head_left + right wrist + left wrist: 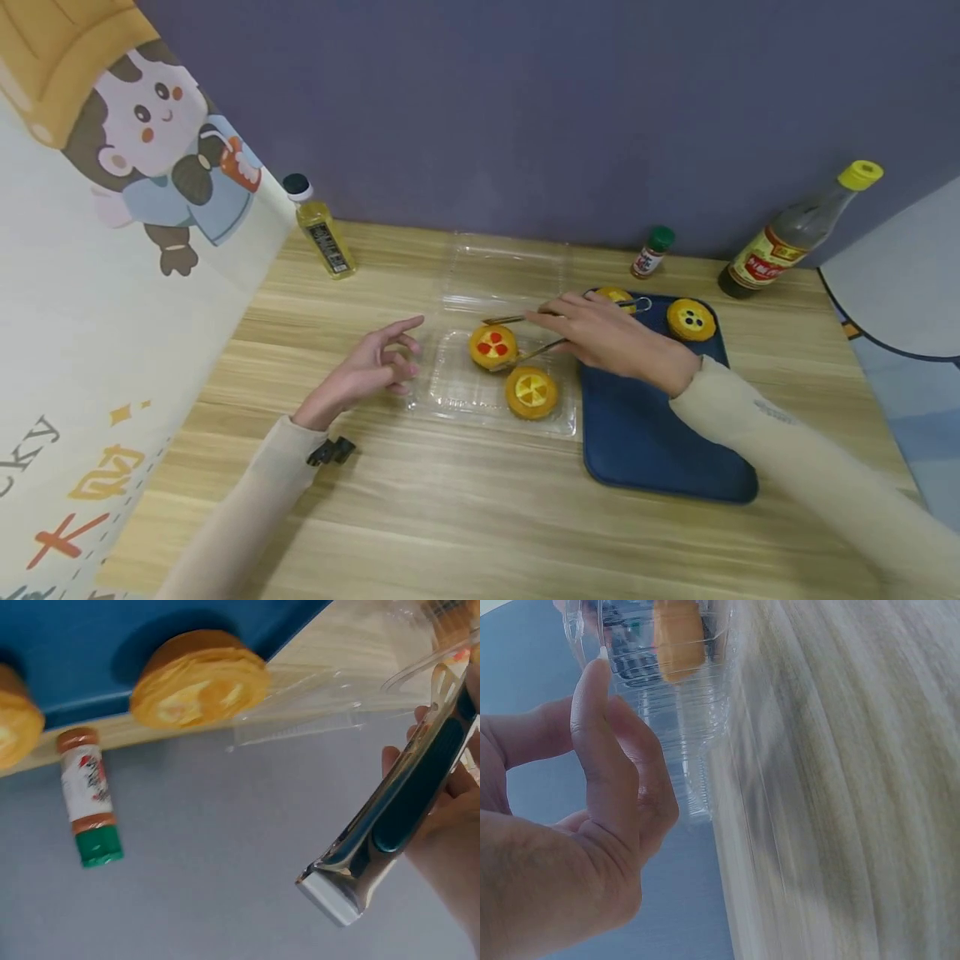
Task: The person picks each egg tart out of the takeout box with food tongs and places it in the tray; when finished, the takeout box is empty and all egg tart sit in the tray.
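Note:
My right hand (pixel 607 335) grips metal tongs (pixel 416 791) with dark teal handle grips. The tong arms reach over the clear plastic container (pixel 453 398), their tips on either side of an egg tart with red pieces on top (pixel 492 345). Whether this tart rests on the container's base I cannot tell. Just in front of it, a tart with yellow wedges (pixel 532 393) sits in the container. My left hand (pixel 367 364) hovers at the container's left edge, index finger extended and the others loosely bent, holding nothing.
Behind the base lies the container's raised lid (pixel 506 275). A blue tray (pixel 652 442) at right bears a tart with dark dots (pixel 691 320) and another tart (pixel 615 297). Near the wall stand an oil bottle (pixel 326 237), a spice jar (pixel 651 254) and a sauce bottle (pixel 780 242).

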A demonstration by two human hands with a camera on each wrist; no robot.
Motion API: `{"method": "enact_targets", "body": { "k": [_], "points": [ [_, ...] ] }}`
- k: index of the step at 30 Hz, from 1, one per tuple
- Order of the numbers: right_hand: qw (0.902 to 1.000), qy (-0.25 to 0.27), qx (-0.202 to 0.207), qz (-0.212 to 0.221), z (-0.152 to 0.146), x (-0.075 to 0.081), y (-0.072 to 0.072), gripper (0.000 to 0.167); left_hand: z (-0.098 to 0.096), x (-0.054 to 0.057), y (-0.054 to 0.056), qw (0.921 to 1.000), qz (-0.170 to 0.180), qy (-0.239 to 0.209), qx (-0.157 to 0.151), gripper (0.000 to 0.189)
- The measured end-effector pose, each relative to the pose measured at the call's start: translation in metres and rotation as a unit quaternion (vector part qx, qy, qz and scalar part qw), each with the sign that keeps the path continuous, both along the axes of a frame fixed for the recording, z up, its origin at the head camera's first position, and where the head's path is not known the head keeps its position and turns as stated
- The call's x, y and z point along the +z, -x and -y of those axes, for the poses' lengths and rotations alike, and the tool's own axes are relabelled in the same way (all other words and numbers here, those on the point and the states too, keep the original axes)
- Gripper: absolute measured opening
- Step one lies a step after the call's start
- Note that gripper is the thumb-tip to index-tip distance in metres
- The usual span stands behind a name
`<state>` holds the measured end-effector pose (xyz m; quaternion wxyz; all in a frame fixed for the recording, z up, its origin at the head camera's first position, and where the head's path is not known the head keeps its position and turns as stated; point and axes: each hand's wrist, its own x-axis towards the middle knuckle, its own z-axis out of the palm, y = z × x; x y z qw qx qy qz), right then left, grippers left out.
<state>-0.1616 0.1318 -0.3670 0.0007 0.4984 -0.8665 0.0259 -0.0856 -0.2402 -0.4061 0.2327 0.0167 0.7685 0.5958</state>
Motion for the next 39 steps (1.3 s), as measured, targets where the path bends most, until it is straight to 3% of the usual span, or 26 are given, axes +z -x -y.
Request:
{"method": "enact_targets", "body": {
  "k": [8,17,39],
  "points": [
    [0.9998,-0.017,-0.002,0.007,0.024,-0.008,0.000,0.069,-0.001,0.002,-0.001,1.0000,-0.001,0.002,-0.001,0.091],
    [0.9995,-0.023,0.012,-0.018,0.039,-0.009,-0.004,0.066,-0.002,0.000,-0.002,1.0000,-0.003,0.002,0.002,0.091],
    [0.9993,-0.015,0.018,-0.029,0.038,-0.011,-0.008,0.058,-0.003,-0.002,-0.002,1.0000,0.001,-0.003,0.003,0.093]
  ]
}}
